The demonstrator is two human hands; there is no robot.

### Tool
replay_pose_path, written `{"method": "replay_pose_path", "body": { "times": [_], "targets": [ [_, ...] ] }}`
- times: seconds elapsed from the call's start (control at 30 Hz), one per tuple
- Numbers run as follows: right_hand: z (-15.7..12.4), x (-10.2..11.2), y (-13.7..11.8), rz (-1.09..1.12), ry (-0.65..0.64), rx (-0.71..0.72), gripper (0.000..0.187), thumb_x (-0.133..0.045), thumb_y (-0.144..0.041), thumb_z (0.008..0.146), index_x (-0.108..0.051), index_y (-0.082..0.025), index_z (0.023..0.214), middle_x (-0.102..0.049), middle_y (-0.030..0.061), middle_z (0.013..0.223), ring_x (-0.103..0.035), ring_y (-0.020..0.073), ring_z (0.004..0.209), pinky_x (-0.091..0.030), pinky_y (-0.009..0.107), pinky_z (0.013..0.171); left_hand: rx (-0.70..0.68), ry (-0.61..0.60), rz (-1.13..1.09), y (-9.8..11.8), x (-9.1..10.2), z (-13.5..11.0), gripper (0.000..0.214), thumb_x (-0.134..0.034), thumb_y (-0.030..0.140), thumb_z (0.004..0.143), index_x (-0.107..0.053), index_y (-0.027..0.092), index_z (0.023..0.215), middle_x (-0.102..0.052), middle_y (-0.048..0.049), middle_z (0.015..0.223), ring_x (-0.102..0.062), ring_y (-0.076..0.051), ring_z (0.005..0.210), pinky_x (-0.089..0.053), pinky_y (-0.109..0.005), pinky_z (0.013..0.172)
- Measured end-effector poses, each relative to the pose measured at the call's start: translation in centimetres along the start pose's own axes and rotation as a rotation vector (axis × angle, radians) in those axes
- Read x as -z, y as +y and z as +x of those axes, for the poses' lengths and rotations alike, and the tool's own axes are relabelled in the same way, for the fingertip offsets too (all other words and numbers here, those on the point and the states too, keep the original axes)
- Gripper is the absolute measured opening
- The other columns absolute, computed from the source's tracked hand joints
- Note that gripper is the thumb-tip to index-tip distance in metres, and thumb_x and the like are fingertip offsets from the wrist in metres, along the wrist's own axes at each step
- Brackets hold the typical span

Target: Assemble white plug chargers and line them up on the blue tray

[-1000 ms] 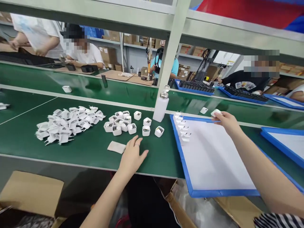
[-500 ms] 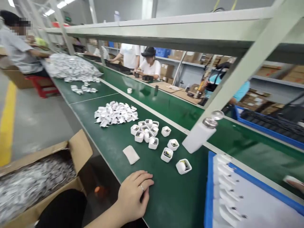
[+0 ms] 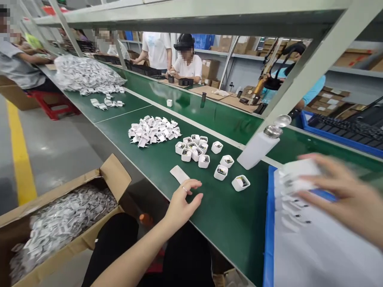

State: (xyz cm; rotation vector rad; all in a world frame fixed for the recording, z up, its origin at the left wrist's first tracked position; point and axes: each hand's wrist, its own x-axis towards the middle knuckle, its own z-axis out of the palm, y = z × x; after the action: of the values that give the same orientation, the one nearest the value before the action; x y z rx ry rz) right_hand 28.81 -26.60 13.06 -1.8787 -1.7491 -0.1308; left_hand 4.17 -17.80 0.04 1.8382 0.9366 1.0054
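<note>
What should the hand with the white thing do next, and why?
Maybe the right hand should bring the white piece over to the left hand. The right hand is holding the piece by the blue-rimmed tray, and the left hand looks open near the pale pad, with nothing seen in it.

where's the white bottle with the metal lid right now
The white bottle stands right of centre in the head view, on the green workbench, between the open white housings and the blue-rimmed tray.
</note>
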Motion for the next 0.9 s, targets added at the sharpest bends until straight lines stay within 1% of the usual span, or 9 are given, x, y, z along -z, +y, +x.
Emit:
{"method": "replay_pose_path", "body": {
  "times": [0.1,0.2,0.3,0.37,0.43,0.57,0.7,0.8,0.9],
  "targets": [
    [-1.5,-4.5,-4.6,0.071,-0.447,0.166,0.015,-0.054,-0.04,0.066,-0.065,-0.03,0.065,-0.045,0.0033,0.112,-0.056,0.0224,0.084,-0.048,0.032,0.062,-0.022,0.002,-0.034,-0.6,0.6,-1.2,0.018,-0.047,0.019,0.07,-0.051,0.02,0.088,-0.056,-0.0046,0.095,-0.051,-0.016,0.09,-0.042,-0.026,0.069],
    [-1.8,-9.3,-7.3,0.104,-0.57,0.156,0.012,-0.054,-0.029,0.067,-0.065,-0.025,0.069,-0.04,0.0046,0.12,-0.057,0.0197,0.079,-0.047,0.032,0.065,-0.07,0.018,-0.006,-1.3,1.5,-2.2,0.017,-0.046,0.019,0.072,-0.052,0.02,0.087,-0.056,-0.0045,0.095,-0.051,-0.016,0.091,-0.041,-0.028,0.075],
    [-1.0,-12.2,-8.0,0.16,-0.621,0.13,0.011,-0.055,-0.025,0.066,-0.065,-0.023,0.07,-0.036,0.0062,0.124,-0.05,0.0231,0.097,-0.041,0.036,0.079,-0.103,0.056,0.042,-2.0,3.0,-2.7,0.015,-0.046,0.019,0.072,-0.053,0.02,0.085,-0.056,-0.0046,0.093,-0.051,-0.016,0.091,-0.04,-0.03,0.08],
    [-0.3,-12.3,-7.9,0.196,-0.628,0.107,0.01,-0.056,-0.026,0.065,-0.065,-0.023,0.069,-0.034,0.0049,0.126,-0.037,0.0263,0.111,-0.034,0.04,0.087,-0.108,0.074,0.067,-2.5,4.0,-2.9,0.015,-0.046,0.02,0.072,-0.053,0.02,0.086,-0.056,-0.0046,0.094,-0.051,-0.016,0.091,-0.04,-0.031,0.08],
    [0.4,-11.1,-7.8,0.258,-0.557,0.075,0.012,-0.056,-0.03,0.065,-0.064,-0.023,0.07,-0.036,0.0042,0.126,-0.033,0.0263,0.114,-0.031,0.041,0.09,-0.099,0.087,0.074,-3.0,4.9,-2.8,0.016,-0.046,0.02,0.072,-0.052,0.02,0.087,-0.055,-0.0046,0.094,-0.051,-0.016,0.091,-0.041,-0.029,0.078],
    [1.3,-7.7,-7.4,0.509,-0.365,-0.197,0.015,-0.054,-0.031,0.066,-0.057,-0.019,0.073,-0.059,0.0065,0.09,-0.057,0.0184,0.077,-0.045,0.032,0.067,-0.07,0.035,0.072,-3.0,5.0,-2.0,0.019,-0.046,0.022,0.072,-0.051,0.019,0.09,-0.055,-0.0049,0.092,-0.053,-0.015,0.085,-0.044,-0.027,0.07],
    [0.8,-7.6,-6.4,0.79,-0.387,-0.441,0.014,-0.054,-0.03,0.066,-0.051,-0.017,0.071,-0.057,-0.0007,0.061,-0.05,0.0083,0.045,-0.039,0.021,0.043,-0.104,-0.151,0.143,-1.4,2.3,-0.1,0.037,-0.054,0.026,0.066,-0.047,0.017,0.101,-0.054,-0.0081,0.1,-0.05,-0.02,0.092,-0.042,-0.033,0.077],
    [0.0,-8.8,-5.8,0.905,-0.421,-0.499,0.016,-0.056,-0.031,0.066,-0.05,-0.016,0.069,-0.055,-0.0026,0.059,-0.046,0.0056,0.043,-0.035,0.019,0.04,-0.114,-0.223,0.204,0.0,-0.4,1.3,0.053,-0.061,0.03,0.059,-0.044,0.014,0.107,-0.051,-0.0119,0.106,-0.045,-0.026,0.101,-0.038,-0.038,0.084],
    [-0.4,-9.5,-5.6,0.955,-0.458,-0.537,0.022,-0.053,-0.036,0.068,-0.048,-0.015,0.065,-0.054,-0.0024,0.059,-0.047,0.005,0.043,-0.036,0.019,0.041,-0.03,-0.253,0.24,0.6,-1.5,2.2,0.044,-0.059,0.025,0.062,-0.047,0.013,0.102,-0.052,-0.0107,0.1,-0.049,-0.024,0.093,-0.041,-0.037,0.079]
  ]
}}
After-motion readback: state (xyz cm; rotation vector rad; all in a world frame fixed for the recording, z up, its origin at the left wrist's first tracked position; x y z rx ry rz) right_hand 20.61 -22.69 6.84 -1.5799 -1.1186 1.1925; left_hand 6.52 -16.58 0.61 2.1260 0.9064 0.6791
